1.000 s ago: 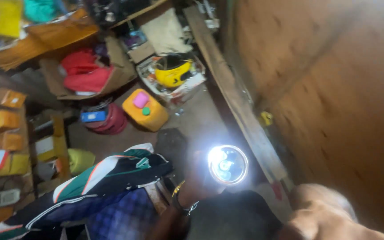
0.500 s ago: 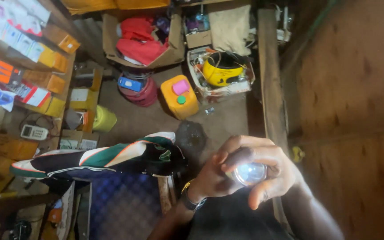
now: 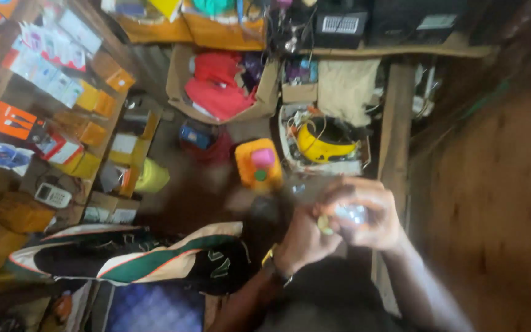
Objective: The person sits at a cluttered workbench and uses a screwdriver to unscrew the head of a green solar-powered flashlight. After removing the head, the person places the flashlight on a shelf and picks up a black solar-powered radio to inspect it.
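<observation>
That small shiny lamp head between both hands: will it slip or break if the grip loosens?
The lamp head looks glossy and rounded, so it is probably slippery and apt to roll if dropped. Its lens seems glassy, likely fragile. Right hand and left hand cover most of it, suggesting it is light.

Small, crowded electronics shop with a repair corner; well to the left of the hands, wooden shelves (image 3: 102,132) packed with small boxed goods (image 3: 50,67) in orange, white and yellow; a handheld card terminal (image 3: 52,195) on a lower shelf; above the hands, a cardboard box (image 3: 265,92) of red cloth, a tray of tangled wires (image 3: 290,132) with a yellow helmet-like shell (image 3: 324,144), a yellow plastic jerrycan (image 3: 258,165) on the floor; right of the hands, a bare wooden wall (image 3: 493,203).
</observation>
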